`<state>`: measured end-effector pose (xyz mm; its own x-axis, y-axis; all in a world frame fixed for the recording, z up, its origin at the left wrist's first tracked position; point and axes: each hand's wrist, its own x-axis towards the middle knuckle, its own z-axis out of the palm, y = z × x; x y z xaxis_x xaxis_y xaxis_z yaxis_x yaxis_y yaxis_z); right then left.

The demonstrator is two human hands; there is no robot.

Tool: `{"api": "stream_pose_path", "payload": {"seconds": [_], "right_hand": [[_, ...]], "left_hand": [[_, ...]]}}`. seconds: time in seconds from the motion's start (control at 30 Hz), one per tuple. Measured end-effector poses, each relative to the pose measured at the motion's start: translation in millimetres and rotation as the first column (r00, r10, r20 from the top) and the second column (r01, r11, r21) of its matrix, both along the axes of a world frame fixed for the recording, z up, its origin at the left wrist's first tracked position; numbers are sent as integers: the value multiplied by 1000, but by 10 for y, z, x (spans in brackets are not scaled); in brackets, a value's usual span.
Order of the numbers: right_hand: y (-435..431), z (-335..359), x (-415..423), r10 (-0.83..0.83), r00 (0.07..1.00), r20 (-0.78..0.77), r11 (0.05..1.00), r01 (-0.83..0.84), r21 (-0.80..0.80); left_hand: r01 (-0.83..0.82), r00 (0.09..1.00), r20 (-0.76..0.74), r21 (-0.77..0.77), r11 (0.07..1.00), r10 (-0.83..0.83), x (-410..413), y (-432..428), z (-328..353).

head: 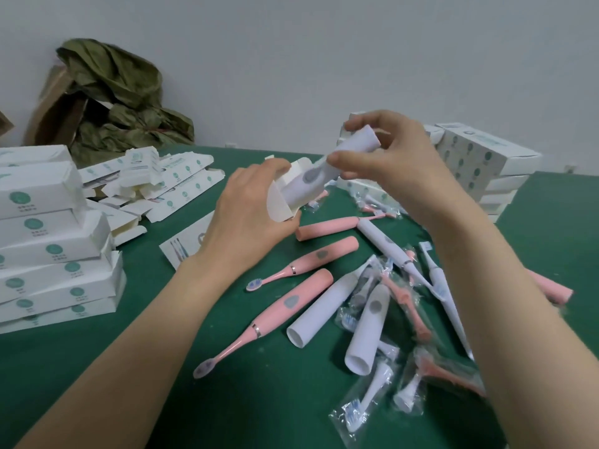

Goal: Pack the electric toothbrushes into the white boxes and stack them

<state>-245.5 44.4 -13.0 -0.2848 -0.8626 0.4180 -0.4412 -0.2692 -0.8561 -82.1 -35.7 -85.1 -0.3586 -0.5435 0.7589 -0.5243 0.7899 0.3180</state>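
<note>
Near: loose toothbrushes (291,303) scattered on the green table (162,367) | Mid: left hand (246,209) curls its fingers round an open white box (282,202); right hand (392,166) pinches a white toothbrush (343,157), head seemingly inside the mouth | Step: insertion | Next: slide home, tuck flap | Far: packed stack (479,163) waits.

The white toothbrush (358,142) has the end past its grey button hidden inside the open white box (282,205). Below-left of that box, a leaflet (181,246) lies partly under the left wrist (207,254). Right of the box, the right forearm (486,270) covers most of 1 pink handle (552,286). Far left of the box, the stack of boxes (48,228) is cut off by the frame edge, and its print is too small to read.
</note>
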Motion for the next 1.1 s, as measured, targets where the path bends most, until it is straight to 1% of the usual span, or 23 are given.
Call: {"api": "stream_pose_path", "payload": {"seconds": [0.03,0.07,0.13,0.2,0.27,0.3,0.37,0.4,0.47,0.53,0.57,0.6,0.63,0.67,0.73,0.77,0.8,0.83,0.9,1.03,1.1], "right_hand": [[-24,-31,52,-48,995,83,995,55,-87],[-56,-65,108,-93,989,117,979,112,-169],[-91,-139,231,-164,984,65,932,176,-317],[-97,-241,332,-218,974,-67,874,164,-457],[-135,-350,422,-330,897,-294,831,128,-541],[-157,-400,457,-332,857,-394,840,79,-537],[-174,-452,528,-219,826,-519,897,-38,-440],[-173,-451,535,-171,824,-541,917,-67,-393],[-148,-401,492,-126,858,-498,943,-52,-328],[-133,-312,363,-122,899,-421,967,12,-253],[-123,-268,261,-118,891,-439,982,40,-183],[-101,-240,146,-90,855,-510,995,55,-83],[-72,-231,22,-23,796,-605,998,59,39],[-39,-241,-101,77,725,-685,984,57,171],[32,-328,-276,299,583,-756,903,84,422],[50,-398,-319,391,526,-756,849,111,516],[56,-480,-336,455,490,-744,802,137,581],[50,-557,-333,489,474,-732,773,153,615],[11,-676,-313,496,476,-726,764,159,626],[-56,-752,-326,499,531,-685,749,133,649],[-74,-780,-364,515,498,-698,744,146,652]], "left_hand": [[-14,1000,-25,-4,1000,14,4,11,2],[-34,998,-52,-7,999,33,9,18,9],[-79,992,-101,-4,997,78,16,33,18],[-96,982,-163,15,995,97,19,55,39],[-85,968,-235,27,996,89,25,79,78],[-67,962,-262,39,997,75,24,94,89],[-25,958,-284,70,997,44,44,113,99],[-22,959,-280,78,997,43,60,114,99],[-50,963,-263,59,997,64,100,106,93],[-70,966,-248,25,997,74,142,97,98],[-69,968,-241,15,997,71,160,93,97],[-66,970,-232,11,998,67,173,90,89],[-62,973,-224,8,998,63,179,88,75],[-58,975,-213,4,998,58,178,87,61],[-50,980,-193,2,999,50,158,97,34],[-46,981,-188,3,999,46,145,103,28],[-43,982,-185,6,999,43,136,108,23],[-41,983,-181,6,999,41,129,110,20],[-39,984,-174,4,999,39,123,113,13],[-42,987,-158,4,999,42,123,123,-9],[-44,988,-150,-1,999,43,128,113,-18]]}}
